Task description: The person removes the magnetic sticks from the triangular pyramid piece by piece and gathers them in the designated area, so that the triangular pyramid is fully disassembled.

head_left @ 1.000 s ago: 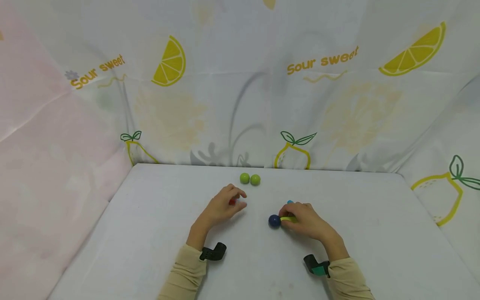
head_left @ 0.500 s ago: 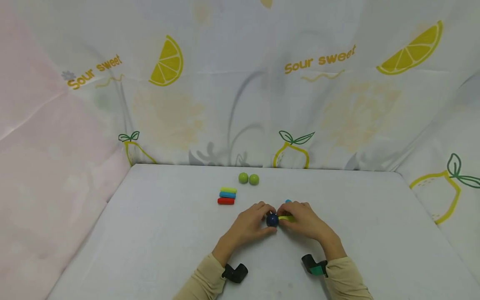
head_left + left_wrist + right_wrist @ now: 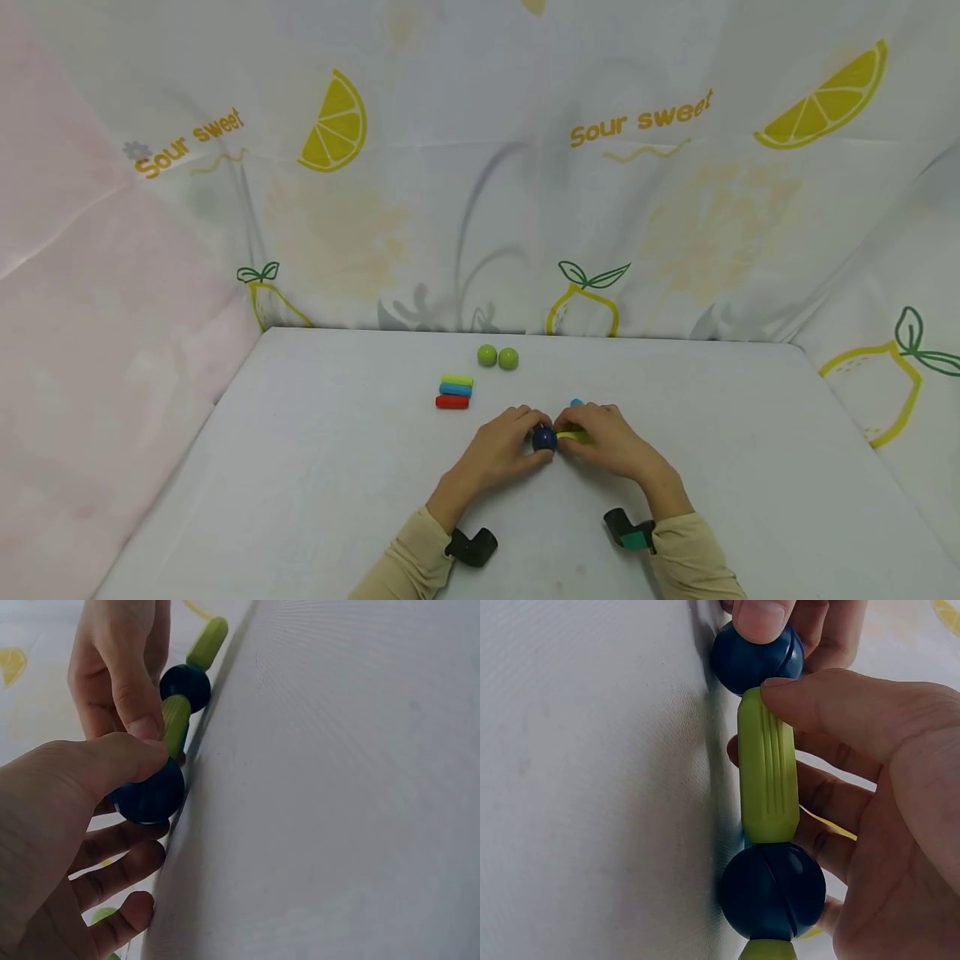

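Green balls [image 3: 487, 356], two. Dark blue balls [image 3: 773, 891], two. Balls in all: four. Yellow-green sticks [image 3: 457, 380], three: one loose, two end-on against dark blue balls. Blue sticks [image 3: 455, 390], two, second mostly covered by right hand [image 3: 611, 442]. Red stick [image 3: 452, 402], one. Sticks visible in all: six. Left hand [image 3: 498, 450] plus right: two hands. Tan sleeves [image 3: 405, 554], two. Black wrist cameras [image 3: 472, 547], two. White table [image 3: 337, 467], one. Printed lemon slices [image 3: 334, 125] seen whole, two. Lemon outlines [image 3: 583, 312], three. "Sour sweet" lettering [image 3: 641, 118], two.
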`<state>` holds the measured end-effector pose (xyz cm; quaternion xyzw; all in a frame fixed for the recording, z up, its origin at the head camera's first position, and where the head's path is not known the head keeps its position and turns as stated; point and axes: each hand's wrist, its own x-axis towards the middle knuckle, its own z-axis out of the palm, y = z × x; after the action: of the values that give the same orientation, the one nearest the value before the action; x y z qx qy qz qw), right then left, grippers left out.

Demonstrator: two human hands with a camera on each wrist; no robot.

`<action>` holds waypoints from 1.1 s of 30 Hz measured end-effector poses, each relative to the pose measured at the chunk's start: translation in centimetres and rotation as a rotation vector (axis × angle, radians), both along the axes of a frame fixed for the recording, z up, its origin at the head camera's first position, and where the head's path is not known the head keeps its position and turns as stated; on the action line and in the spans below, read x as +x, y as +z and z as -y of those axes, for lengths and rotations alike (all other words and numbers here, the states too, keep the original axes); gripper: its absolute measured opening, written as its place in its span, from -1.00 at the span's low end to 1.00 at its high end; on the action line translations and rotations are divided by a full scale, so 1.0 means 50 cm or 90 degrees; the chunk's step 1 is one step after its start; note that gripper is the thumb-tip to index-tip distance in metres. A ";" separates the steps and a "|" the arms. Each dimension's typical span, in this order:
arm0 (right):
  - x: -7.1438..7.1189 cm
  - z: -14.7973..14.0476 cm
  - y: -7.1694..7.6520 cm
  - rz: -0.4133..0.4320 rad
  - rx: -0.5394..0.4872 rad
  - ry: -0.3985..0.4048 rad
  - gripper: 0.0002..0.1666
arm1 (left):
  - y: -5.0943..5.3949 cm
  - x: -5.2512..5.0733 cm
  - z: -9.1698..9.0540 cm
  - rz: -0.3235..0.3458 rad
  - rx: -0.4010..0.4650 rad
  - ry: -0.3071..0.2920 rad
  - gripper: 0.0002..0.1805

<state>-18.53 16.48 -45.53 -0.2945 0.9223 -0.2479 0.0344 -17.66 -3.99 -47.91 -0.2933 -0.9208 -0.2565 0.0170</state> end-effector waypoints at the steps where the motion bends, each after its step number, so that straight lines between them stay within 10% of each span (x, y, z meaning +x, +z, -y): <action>1: 0.000 0.000 0.000 -0.001 0.001 0.001 -0.89 | 0.000 0.000 0.000 0.000 -0.001 0.000 -0.63; 23: 0.001 -0.004 -0.003 -0.005 0.002 0.034 -0.87 | -0.005 -0.015 0.010 0.036 0.038 -0.028 -0.68; 33: -0.005 0.001 -0.006 0.003 -0.029 0.017 -0.95 | 0.014 -0.059 0.008 0.013 0.053 -0.030 -0.63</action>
<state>-18.77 16.42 -45.82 -0.3070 0.9122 -0.2692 0.0333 -20.59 -4.38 -47.19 -0.3116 -0.9023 -0.2976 0.0134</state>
